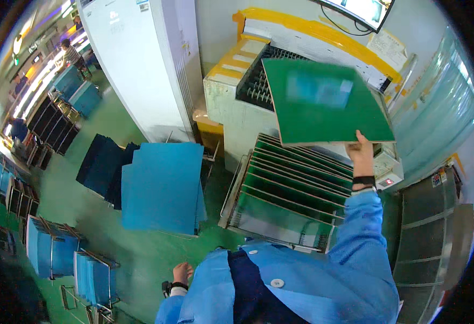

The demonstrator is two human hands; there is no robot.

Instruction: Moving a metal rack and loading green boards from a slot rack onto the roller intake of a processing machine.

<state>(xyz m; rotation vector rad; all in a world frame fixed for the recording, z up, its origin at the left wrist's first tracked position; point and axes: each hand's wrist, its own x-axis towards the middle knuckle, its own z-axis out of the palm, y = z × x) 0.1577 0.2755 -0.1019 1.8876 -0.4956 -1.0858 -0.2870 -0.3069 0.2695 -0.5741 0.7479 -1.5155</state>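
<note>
My right hand (361, 154) grips the near edge of a large green panel (328, 121), thumb on its upper face. The panel is raised and tilted above the near end of a roller conveyor machine (229, 100), partly covering its rollers (254, 82). A glossy reflection lies on its surface. Below it, a slotted rack (231, 197) holds several more green panels (285, 186) standing on edge, spaced apart. My left hand (183, 271) hangs low beside my body with its fingers curled in, nothing visible in it, away from the rack and panels.
Blue boards (164, 186) stand left of the rack, with dark boards (99, 164) behind. A tall white cabinet (134, 59) rises beside the machine. More racked blue boards (53, 248) stand at far left. Grey panelled equipment (423, 237) and a translucent curtain (431, 113) are on the right.
</note>
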